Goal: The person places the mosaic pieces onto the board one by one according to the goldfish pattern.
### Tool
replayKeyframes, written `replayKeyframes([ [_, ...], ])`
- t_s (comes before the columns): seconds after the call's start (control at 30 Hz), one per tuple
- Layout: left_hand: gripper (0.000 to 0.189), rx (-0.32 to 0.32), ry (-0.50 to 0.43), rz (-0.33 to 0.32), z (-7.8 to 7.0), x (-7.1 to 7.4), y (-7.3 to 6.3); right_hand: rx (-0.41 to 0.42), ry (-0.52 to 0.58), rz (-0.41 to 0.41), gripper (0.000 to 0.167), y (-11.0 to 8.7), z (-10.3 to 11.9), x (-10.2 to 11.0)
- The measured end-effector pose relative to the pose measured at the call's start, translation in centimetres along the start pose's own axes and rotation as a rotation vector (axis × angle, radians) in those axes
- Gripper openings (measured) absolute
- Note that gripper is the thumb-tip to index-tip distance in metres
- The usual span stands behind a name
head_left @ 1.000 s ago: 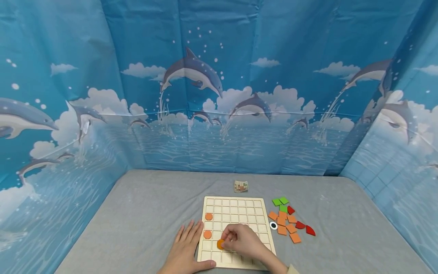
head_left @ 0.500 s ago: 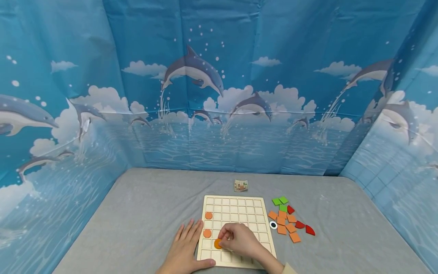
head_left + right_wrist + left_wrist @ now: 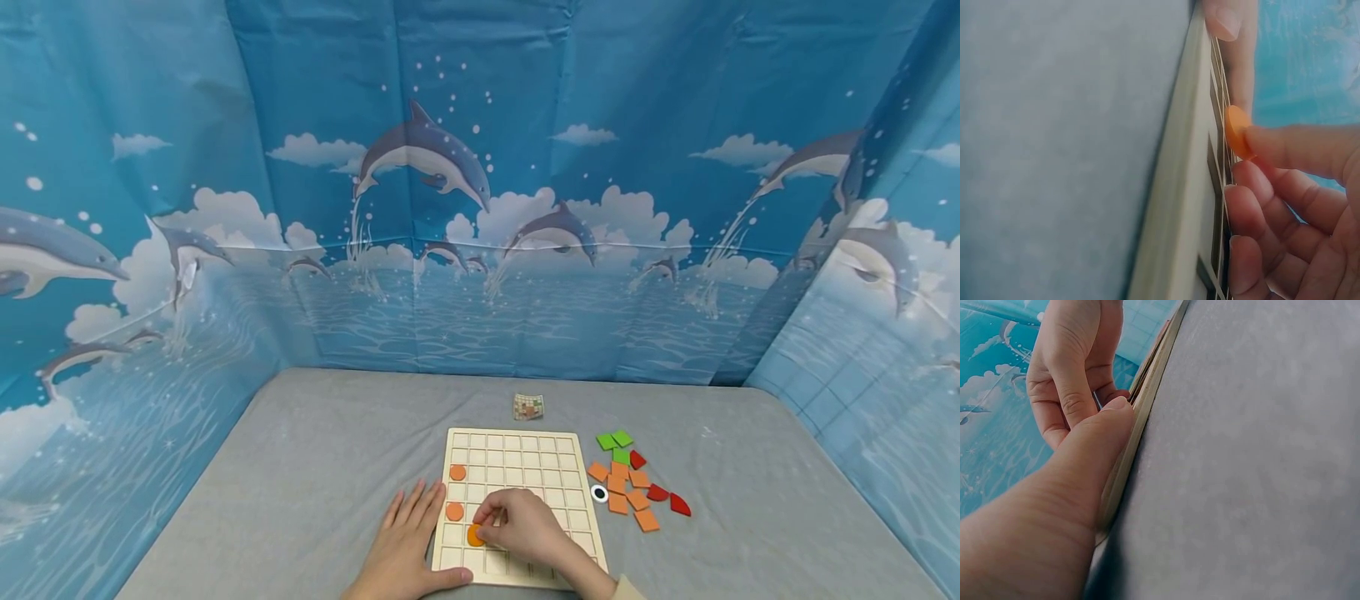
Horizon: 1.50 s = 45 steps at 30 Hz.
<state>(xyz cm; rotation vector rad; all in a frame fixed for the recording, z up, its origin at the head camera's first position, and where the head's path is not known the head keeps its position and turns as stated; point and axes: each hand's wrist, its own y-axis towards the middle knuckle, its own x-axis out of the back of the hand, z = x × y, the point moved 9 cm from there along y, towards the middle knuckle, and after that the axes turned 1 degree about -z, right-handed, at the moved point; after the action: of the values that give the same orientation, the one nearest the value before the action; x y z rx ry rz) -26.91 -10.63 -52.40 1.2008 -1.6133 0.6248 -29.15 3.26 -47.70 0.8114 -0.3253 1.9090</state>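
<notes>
My right hand [image 3: 521, 525] pinches a yellow-orange disc [image 3: 473, 536] between thumb and finger, low over the left part of a pale wooden grid board [image 3: 551, 477]. In the right wrist view that disc [image 3: 1234, 128] is tilted against the board's surface, its far edge partly hidden by the thumb. Two reddish-orange discs [image 3: 454, 512] lie in the board's leftmost column, just beyond. Flat along the board's left side rests my left hand [image 3: 402, 542], fingers straight and spread. Its thumb [image 3: 1110, 422] touches the board's near edge.
Right of the board lie loose pieces: several orange squares [image 3: 617, 483], green squares [image 3: 621, 456], red quarter-circle pieces [image 3: 679, 504] and a white ring with a black centre [image 3: 599, 494]. A small printed card [image 3: 528, 407] lies beyond the board. Dolphin-print curtains [image 3: 480, 317] enclose the grey table [image 3: 322, 467].
My right hand has shifted slightly left with the yellow-orange disc, from a cell boundary toward the second column. The left hand stays where it was.
</notes>
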Motion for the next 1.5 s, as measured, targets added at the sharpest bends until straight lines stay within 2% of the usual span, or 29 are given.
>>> replayKeyframes([
  [0.7, 0.113, 0.003, 0.012, 0.011, 0.0, -0.2, 0.1, -0.027, -0.025, 0.022, 0.009, 0.1, -0.1, -0.2],
  [1.07, 0.114, 0.02, 0.022, 0.033, 0.2, -0.2, 0.1, -0.003, 0.015, 0.035, 0.006, -0.1, 0.0, -0.2],
  [1.27, 0.115, 0.032, 0.035, 0.033, 0.3, -0.4, 0.2, 0.009, 0.008, 0.005, 0.005, -0.8, 0.0, 0.7],
  [1.5, 0.116, 0.048, 0.031, 0.046, 0.5, -0.5, 0.3, -0.012, 0.014, -0.041, 0.006, -1.8, -1.2, 2.4],
])
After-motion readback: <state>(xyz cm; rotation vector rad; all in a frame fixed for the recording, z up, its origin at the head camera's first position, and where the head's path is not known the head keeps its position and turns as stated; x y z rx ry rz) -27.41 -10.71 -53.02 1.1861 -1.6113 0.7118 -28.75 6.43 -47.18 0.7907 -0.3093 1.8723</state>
